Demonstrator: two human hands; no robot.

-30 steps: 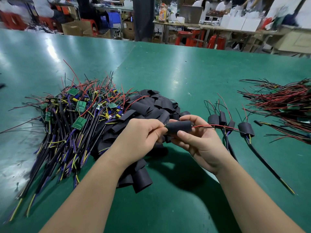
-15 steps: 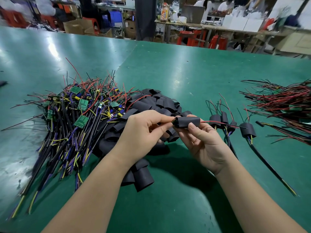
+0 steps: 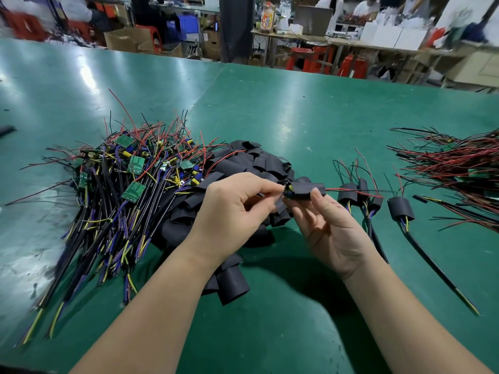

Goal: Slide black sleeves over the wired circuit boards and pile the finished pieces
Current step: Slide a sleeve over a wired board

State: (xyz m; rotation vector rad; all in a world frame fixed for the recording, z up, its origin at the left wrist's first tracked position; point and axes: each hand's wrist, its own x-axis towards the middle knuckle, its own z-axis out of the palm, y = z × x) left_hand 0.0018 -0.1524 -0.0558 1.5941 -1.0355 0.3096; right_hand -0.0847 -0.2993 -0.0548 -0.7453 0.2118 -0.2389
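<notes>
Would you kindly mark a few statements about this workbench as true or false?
1. The right hand holds a black sleeve. True.
2. The sleeved pieces lie left of both hands. False: they lie to the right.
3. The table is green. True.
4. The left hand lies flat on the table. False: it is raised and pinches the wires at the sleeve's end.
</notes>
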